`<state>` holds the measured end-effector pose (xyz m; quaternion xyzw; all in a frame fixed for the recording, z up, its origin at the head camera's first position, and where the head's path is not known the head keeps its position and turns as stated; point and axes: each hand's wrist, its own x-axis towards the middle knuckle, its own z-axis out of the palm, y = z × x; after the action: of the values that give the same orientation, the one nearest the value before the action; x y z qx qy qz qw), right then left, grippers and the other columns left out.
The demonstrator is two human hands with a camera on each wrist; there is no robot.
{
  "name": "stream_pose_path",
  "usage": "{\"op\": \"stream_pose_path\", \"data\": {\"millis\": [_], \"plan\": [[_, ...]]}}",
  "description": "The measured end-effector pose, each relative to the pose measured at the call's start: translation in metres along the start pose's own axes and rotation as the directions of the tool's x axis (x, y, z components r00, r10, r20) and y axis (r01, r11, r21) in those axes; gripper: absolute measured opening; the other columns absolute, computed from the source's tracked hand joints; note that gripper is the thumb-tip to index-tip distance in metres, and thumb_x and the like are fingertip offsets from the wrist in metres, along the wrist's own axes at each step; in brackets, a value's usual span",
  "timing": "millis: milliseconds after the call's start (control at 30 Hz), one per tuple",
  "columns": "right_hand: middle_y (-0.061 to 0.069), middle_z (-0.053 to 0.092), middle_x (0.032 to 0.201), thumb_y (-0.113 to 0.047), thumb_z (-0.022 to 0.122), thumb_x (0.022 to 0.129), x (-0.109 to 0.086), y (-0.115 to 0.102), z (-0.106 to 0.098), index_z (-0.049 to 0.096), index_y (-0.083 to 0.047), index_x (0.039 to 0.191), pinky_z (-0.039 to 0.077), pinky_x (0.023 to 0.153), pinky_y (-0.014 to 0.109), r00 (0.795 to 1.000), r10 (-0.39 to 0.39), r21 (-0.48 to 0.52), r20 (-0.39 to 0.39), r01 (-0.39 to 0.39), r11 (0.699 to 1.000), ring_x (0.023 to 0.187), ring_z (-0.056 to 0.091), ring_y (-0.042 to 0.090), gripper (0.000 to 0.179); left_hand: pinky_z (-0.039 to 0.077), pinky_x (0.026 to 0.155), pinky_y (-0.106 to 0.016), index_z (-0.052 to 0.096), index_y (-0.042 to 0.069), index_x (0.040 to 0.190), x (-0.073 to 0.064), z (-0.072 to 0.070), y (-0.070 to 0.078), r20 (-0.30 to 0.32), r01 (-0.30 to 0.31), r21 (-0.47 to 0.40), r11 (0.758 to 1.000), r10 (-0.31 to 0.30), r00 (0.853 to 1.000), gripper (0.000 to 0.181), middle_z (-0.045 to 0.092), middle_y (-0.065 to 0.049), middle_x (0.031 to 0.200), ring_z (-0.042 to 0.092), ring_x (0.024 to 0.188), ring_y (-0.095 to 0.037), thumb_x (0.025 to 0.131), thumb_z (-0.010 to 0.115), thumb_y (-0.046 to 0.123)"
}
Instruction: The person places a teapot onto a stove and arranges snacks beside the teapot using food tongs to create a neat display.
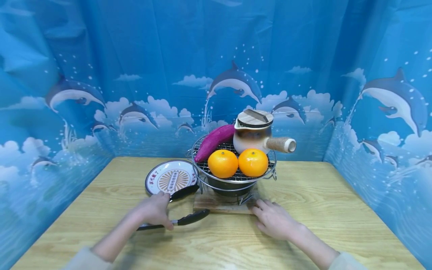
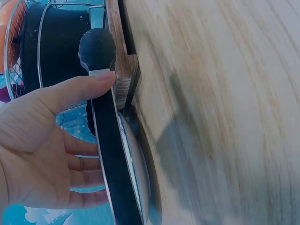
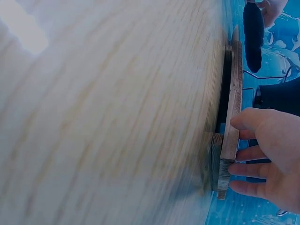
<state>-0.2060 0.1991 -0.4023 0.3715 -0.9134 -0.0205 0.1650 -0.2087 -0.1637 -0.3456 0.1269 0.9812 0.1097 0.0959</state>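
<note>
My left hand (image 1: 154, 209) holds a pair of black-ended tongs (image 1: 194, 217), their arms spread apart. In the left wrist view its thumb lies over the near arm of the tongs (image 2: 105, 126), with the fingers behind. The tips reach toward a wooden board (image 1: 219, 206) that carries a small black stove (image 1: 233, 190). My right hand (image 1: 275, 221) is at the board's right front corner, and in the right wrist view its thumb and fingertips rest against the board's edge (image 3: 229, 145), the fingers fairly straight. Behind the tongs a patterned plate (image 1: 148, 183) lies partly hidden by the stove.
Atop the stove's wire rack (image 1: 202, 170) sit a purple sweet potato (image 1: 214, 141), two oranges (image 1: 222, 164) and a lidded clay pot (image 1: 249, 139) whose handle (image 1: 281, 144) sticks out rightward. A blue dolphin curtain (image 1: 175, 93) surrounds the wooden table (image 1: 314, 195).
</note>
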Motion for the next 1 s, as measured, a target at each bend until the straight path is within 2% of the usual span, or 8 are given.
{"op": "stream_pose_path", "data": {"millis": [133,467,700,867,1000], "plan": [[0.006,0.056,0.098,-0.021,0.069,0.077,0.0,0.0,0.0,0.064,-0.007,0.106,0.051,0.072,0.039,1.0,-0.002,0.002,0.001,0.002,1.0,0.087,0.056,0.023,0.032,0.045,0.083,-0.053,0.051,-0.009,0.113,0.0,0.003,0.001,-0.003,-0.017,0.002,1.0,0.017,1.0,0.086,0.054,-0.02,0.104,0.054,0.096,-0.037,0.05,0.087,0.036],[0.007,0.057,0.1,-0.023,0.069,0.078,0.0,0.0,-0.001,0.064,-0.007,0.106,0.051,0.073,0.04,1.0,0.009,0.007,0.01,-0.009,1.0,0.089,0.057,0.024,0.032,0.046,0.083,-0.052,0.051,-0.007,0.109,0.001,0.009,0.002,-0.002,-0.015,-0.007,1.0,0.015,1.0,0.082,0.054,-0.018,0.101,0.054,0.094,-0.035,0.049,0.088,0.033],[0.005,0.056,0.098,-0.023,0.068,0.078,0.0,-0.001,-0.001,0.064,-0.008,0.105,0.051,0.072,0.039,1.0,0.012,0.015,0.025,-0.012,1.0,0.088,0.056,0.023,0.031,0.045,0.084,-0.053,0.048,-0.009,0.115,0.003,0.016,0.003,0.004,-0.011,0.013,1.0,0.011,1.0,0.09,0.053,-0.022,0.106,0.053,0.099,-0.039,0.048,0.089,0.035],[0.005,0.056,0.099,-0.023,0.068,0.078,0.0,-0.001,-0.001,0.064,-0.008,0.105,0.051,0.073,0.039,1.0,0.012,0.016,0.029,-0.012,1.0,0.088,0.056,0.023,0.031,0.042,0.087,-0.055,0.045,-0.012,0.12,0.005,0.02,0.004,-0.006,-0.01,0.014,1.0,0.01,1.0,0.097,0.051,-0.027,0.113,0.051,0.104,-0.043,0.046,0.089,0.034],[0.005,0.056,0.099,-0.023,0.068,0.078,0.0,-0.001,-0.002,0.064,-0.007,0.106,0.051,0.073,0.039,1.0,0.013,0.018,0.026,-0.013,1.0,0.088,0.056,0.023,0.032,0.043,0.084,-0.056,0.044,-0.012,0.12,0.005,0.021,0.004,-0.022,-0.017,0.021,1.0,0.017,1.0,0.098,0.05,-0.028,0.113,0.051,0.103,-0.044,0.045,0.09,0.033]]}}
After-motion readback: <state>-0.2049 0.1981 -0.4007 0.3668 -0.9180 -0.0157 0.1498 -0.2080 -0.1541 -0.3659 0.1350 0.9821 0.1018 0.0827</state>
